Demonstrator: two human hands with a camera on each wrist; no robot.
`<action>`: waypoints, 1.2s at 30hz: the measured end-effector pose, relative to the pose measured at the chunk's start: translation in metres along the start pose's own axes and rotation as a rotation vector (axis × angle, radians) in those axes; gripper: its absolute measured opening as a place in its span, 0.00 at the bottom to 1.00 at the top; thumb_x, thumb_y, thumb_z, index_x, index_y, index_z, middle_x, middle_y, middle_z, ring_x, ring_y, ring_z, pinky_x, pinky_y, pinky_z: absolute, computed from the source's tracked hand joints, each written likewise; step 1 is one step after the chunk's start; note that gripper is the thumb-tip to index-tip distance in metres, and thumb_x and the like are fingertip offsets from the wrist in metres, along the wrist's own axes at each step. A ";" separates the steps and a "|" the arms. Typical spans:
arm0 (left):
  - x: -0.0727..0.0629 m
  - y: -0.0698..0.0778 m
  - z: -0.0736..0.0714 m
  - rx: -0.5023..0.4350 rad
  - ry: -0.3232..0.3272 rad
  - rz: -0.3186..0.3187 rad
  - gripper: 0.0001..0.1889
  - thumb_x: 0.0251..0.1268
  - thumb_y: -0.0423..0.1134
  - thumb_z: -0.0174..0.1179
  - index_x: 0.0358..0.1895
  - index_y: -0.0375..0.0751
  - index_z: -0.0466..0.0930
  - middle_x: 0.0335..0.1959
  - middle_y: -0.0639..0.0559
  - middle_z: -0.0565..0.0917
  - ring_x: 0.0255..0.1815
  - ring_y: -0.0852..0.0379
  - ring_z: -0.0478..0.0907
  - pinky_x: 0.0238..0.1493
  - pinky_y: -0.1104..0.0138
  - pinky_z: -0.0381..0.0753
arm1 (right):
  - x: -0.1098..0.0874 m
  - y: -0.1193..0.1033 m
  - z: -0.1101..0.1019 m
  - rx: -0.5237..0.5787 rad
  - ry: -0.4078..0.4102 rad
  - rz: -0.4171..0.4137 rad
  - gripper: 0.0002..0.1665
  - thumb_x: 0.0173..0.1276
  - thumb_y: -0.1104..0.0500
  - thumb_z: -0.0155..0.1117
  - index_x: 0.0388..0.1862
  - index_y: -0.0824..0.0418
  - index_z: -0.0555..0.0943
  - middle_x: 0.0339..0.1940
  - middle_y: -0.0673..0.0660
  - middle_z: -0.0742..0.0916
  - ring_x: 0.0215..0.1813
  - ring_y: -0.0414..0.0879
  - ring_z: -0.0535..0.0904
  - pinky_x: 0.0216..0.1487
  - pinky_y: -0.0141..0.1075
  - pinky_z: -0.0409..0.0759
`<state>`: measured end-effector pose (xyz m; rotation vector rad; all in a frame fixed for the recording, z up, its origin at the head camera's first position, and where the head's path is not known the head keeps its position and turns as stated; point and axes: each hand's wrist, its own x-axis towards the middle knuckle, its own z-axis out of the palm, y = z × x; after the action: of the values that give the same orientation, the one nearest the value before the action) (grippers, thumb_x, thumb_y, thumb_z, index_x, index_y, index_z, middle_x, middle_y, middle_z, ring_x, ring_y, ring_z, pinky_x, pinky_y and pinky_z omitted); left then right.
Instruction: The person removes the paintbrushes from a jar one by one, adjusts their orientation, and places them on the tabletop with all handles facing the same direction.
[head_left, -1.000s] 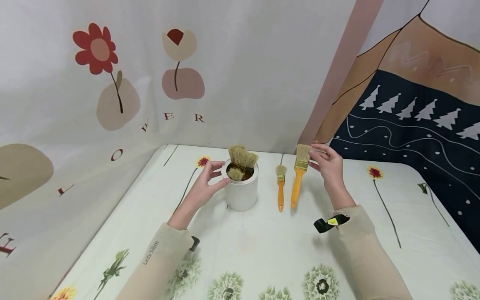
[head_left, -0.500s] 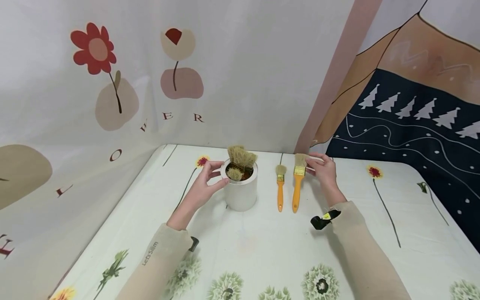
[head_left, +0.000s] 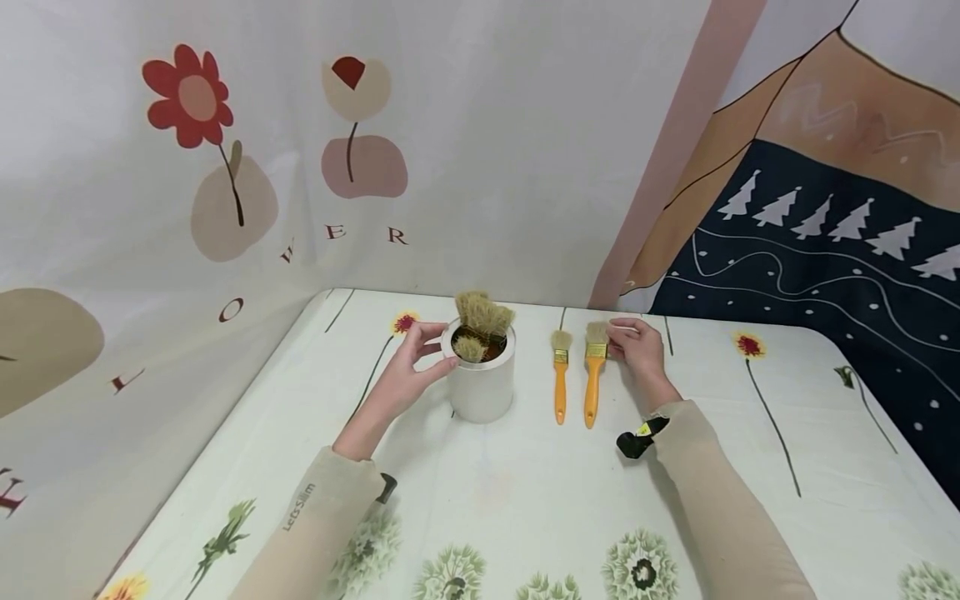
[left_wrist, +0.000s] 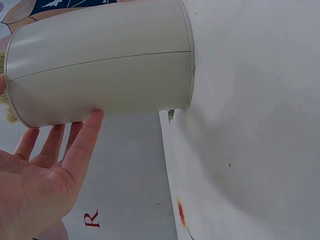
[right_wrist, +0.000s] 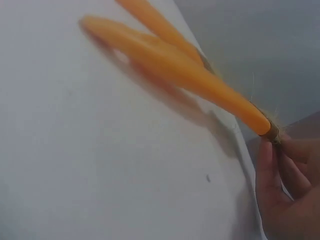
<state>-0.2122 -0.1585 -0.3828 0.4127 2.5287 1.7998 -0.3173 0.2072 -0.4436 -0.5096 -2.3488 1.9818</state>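
Head view, right of centre — I see the right hand [head_left: 637, 348] pinching the larger brush [head_left: 593, 373]; the left hand [head_left: 405, 371], spread, touches the white can [head_left: 482, 392]. Brush looks light, stiff-handled, soft-bristled — I'd hold its handle [head_left: 592, 396].

My beige fabric left sleeve [head_left: 318, 521] reads roughly "Let's Slim"; the white fabric backdrop [head_left: 510, 183] beyond my left hand [head_left: 405, 373] spells "FLOWER".

Mid-frame in the head view, there is room to pass between the white canister [head_left: 482, 393] and small brush [head_left: 561, 383]; farther right, the large brush [head_left: 593, 379] and right hand [head_left: 639, 348] block the way.
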 end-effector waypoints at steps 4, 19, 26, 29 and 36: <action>0.000 0.000 0.000 0.008 -0.001 0.002 0.28 0.70 0.36 0.61 0.69 0.38 0.61 0.74 0.38 0.65 0.72 0.36 0.66 0.68 0.44 0.73 | 0.002 0.003 0.002 -0.033 -0.012 -0.014 0.20 0.75 0.57 0.60 0.62 0.60 0.77 0.47 0.51 0.87 0.33 0.29 0.80 0.36 0.21 0.83; 0.001 -0.001 0.000 -0.013 -0.013 -0.004 0.29 0.70 0.37 0.61 0.70 0.40 0.60 0.75 0.41 0.64 0.73 0.37 0.65 0.69 0.41 0.70 | 0.000 0.005 0.012 -0.174 0.028 -0.121 0.15 0.74 0.63 0.60 0.57 0.65 0.81 0.52 0.65 0.86 0.31 0.28 0.78 0.34 0.19 0.82; 0.002 -0.003 -0.001 -0.019 -0.011 -0.006 0.29 0.70 0.37 0.61 0.70 0.40 0.61 0.75 0.41 0.64 0.73 0.38 0.65 0.69 0.41 0.70 | -0.003 0.004 0.011 -0.209 0.003 -0.133 0.17 0.75 0.62 0.58 0.60 0.64 0.80 0.54 0.65 0.85 0.32 0.28 0.78 0.35 0.18 0.81; 0.001 -0.003 -0.001 -0.016 -0.014 -0.008 0.29 0.70 0.38 0.61 0.70 0.40 0.61 0.75 0.41 0.64 0.73 0.37 0.65 0.68 0.41 0.71 | -0.004 0.003 0.009 -0.205 -0.005 -0.122 0.18 0.75 0.61 0.58 0.61 0.64 0.79 0.55 0.65 0.84 0.32 0.28 0.78 0.36 0.18 0.81; 0.002 -0.002 -0.001 -0.011 -0.013 -0.005 0.28 0.70 0.37 0.61 0.70 0.40 0.60 0.75 0.41 0.65 0.73 0.37 0.65 0.69 0.42 0.71 | -0.009 0.000 0.002 -0.210 -0.003 -0.121 0.19 0.75 0.61 0.59 0.62 0.64 0.79 0.56 0.66 0.84 0.35 0.29 0.79 0.38 0.19 0.82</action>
<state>-0.2144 -0.1596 -0.3846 0.4161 2.5086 1.8025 -0.3095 0.2028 -0.4427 -0.3611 -2.5382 1.6991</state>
